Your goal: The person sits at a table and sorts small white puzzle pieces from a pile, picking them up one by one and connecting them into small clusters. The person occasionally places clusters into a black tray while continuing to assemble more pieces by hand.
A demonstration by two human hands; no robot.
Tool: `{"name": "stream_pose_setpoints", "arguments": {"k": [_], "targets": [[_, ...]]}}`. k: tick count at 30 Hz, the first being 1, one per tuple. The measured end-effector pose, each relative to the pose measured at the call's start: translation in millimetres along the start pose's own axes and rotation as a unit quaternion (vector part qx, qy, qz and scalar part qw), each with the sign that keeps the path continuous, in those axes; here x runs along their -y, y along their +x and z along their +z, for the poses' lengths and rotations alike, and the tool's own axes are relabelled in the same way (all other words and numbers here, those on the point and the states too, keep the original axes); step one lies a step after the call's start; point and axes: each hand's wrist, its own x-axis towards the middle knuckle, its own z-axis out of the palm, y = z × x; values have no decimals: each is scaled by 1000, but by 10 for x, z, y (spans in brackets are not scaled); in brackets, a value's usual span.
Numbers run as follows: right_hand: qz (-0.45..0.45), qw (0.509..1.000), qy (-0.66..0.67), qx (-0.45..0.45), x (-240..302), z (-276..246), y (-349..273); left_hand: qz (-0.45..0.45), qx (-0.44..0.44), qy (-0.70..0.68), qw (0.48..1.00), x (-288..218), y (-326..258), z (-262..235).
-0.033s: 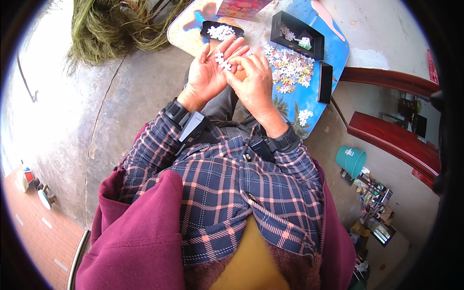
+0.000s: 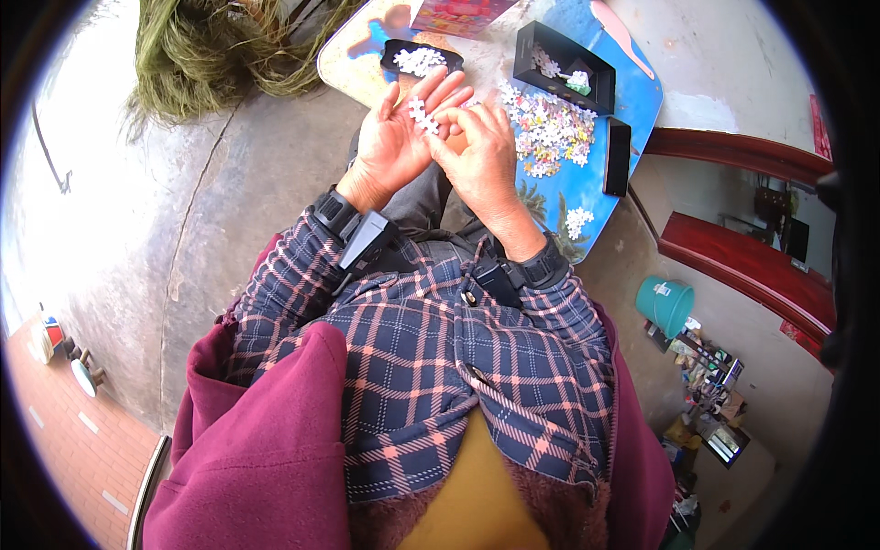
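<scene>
sleeves: navy plaid with salmon-pink lines, centre frame | wrists: black strap with a grey-black device on each | outer layer: maroon fleece, lower left and right | under-layer: mustard-yellow top, bottom centre

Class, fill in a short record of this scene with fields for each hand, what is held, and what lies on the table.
left hand: left hand raised palm up over the table edge, fingers spread
right hand: right hand beside it, fingertips at the left palm
held: joined white puzzle pieces between both hands
table: colourful round table
loose pile: heap of puzzle pieces to the right of the hands
containers: shallow black tray with pieces; black box with a few
other: dark flat phone-like object; teal bucket on the floor
</scene>
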Motion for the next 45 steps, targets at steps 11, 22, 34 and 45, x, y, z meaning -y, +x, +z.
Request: {"name": "stream_pose_setpoints", "arguments": {"k": [11,22,34,45], "targets": [[1,1000,15,9,-5,49,10,5,-6,25,1000,17,-14,4],[-57,996,22,-58,-60,-215,466,32,-66,-15,997,-81,-3,-42],[-125,971,-110,-173,-215,-556,1370,14,-22,-51,998,-90,-13,105],[-134,991,7,21,-128,-137,263,-122,136,-145,972,-43,-10,-109]]}}
